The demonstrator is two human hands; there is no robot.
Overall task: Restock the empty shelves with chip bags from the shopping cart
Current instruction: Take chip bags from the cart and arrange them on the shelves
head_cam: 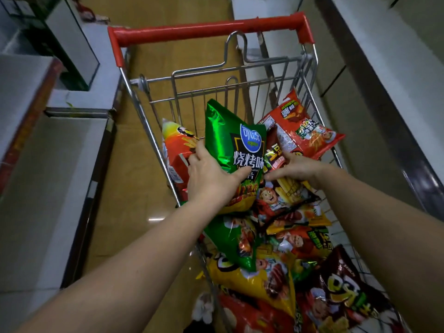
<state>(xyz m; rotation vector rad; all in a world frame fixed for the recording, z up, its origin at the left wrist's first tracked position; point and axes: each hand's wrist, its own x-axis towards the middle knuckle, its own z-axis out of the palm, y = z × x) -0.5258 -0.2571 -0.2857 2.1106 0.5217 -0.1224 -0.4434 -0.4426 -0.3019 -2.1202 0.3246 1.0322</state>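
Head view: green barbecue-flavour chip bag [234, 150] is pinched at its left edge by left hand [211, 174], thumb across the front, bag kept upright, probably for a clean lift. Right hand [294, 170] is laid on a red fries bag [286, 191], fingers curled; grasp cannot be told. Both sit mid-cart in wire shopping cart [264, 80]; grey shelf [36, 164] left.

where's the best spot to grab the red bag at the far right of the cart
Judging by its pose, the red bag is best pinched at its near crimped edge, coming from above on the near side. It lies tilted on top of the pile against the cart wall, nothing over it. The right hand is closest; the left hand already grips the green bag.
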